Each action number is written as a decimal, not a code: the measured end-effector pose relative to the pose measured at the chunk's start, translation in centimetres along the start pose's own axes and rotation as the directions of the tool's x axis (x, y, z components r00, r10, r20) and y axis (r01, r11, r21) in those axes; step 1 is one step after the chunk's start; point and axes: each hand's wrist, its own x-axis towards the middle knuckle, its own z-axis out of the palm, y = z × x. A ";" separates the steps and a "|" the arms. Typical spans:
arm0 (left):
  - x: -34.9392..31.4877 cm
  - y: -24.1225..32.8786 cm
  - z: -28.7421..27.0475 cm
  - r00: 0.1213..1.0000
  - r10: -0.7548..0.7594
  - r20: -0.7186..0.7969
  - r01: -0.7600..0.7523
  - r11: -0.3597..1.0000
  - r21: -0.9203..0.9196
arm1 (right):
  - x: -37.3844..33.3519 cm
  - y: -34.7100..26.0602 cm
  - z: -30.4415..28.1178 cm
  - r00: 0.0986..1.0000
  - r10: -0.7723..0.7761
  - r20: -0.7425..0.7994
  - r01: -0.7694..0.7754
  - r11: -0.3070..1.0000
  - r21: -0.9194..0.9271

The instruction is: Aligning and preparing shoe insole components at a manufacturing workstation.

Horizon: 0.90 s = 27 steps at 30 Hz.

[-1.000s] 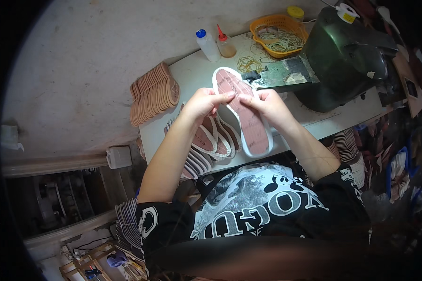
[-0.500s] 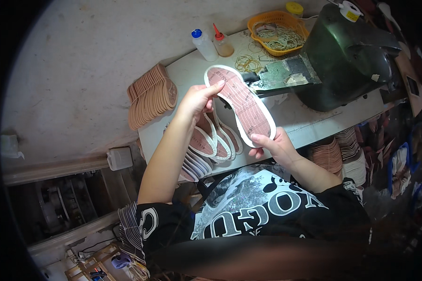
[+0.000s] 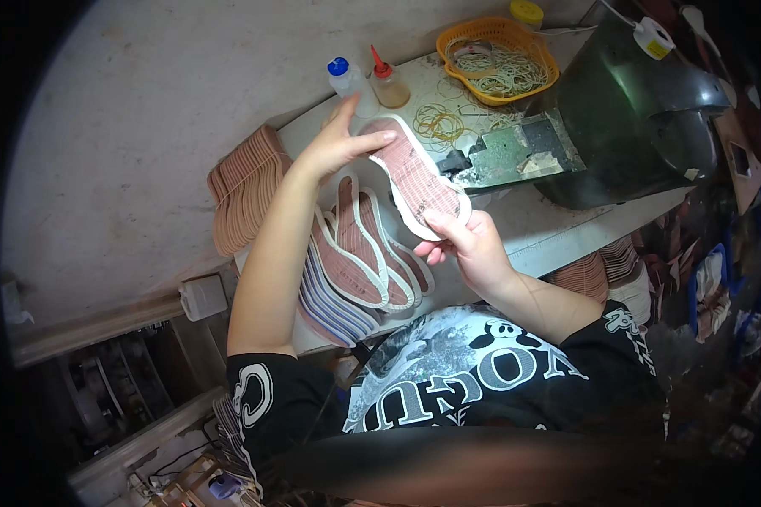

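Note:
A pink insole [image 3: 416, 176] with a white edge is held up over the table, its lower end gripped by my right hand [image 3: 473, 245], thumb on top and fingers beneath. My left hand [image 3: 334, 148] is at its upper end, the thumb lying across the pink face and the fingers spread away from the edge. Whether those fingers touch the underside is hidden. Below and left of it, several similar white-edged insoles [image 3: 347, 264] lie loosely overlapped on the table, beside a fanned row of insoles [image 3: 334, 308] with pale and bluish edges.
A green-black machine [image 3: 626, 110] with a flat arm [image 3: 524, 152] stands at the right. Behind are a yellow basket [image 3: 486, 34] of rubber bands, a red-tipped bottle [image 3: 390, 89] and a blue-capped bottle [image 3: 347, 80]. A tied insole bundle [image 3: 247, 186] leans against the wall.
The insole has shifted slightly left and tilted, its upper end foreshortened. My left hand has loosened from a pinch into spread fingers and moved left. My right hand keeps its grip.

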 end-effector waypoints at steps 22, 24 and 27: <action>-4.0 3.2 0.4 0.820 -0.047 0.570 0.023 0.999 0.049 | 1.2 -3.3 0.5 0.986 0.157 -0.049 -0.160 0.986 -0.048; -5.1 2.8 1.3 0.834 -0.053 0.549 0.053 0.998 0.016 | 1.3 -3.2 -0.1 0.987 0.156 -0.033 -0.158 0.986 -0.060; -6.7 3.1 2.5 0.895 -0.107 0.434 0.066 0.992 0.109 | 1.2 -3.3 -0.6 0.987 0.160 -0.023 -0.162 0.982 -0.096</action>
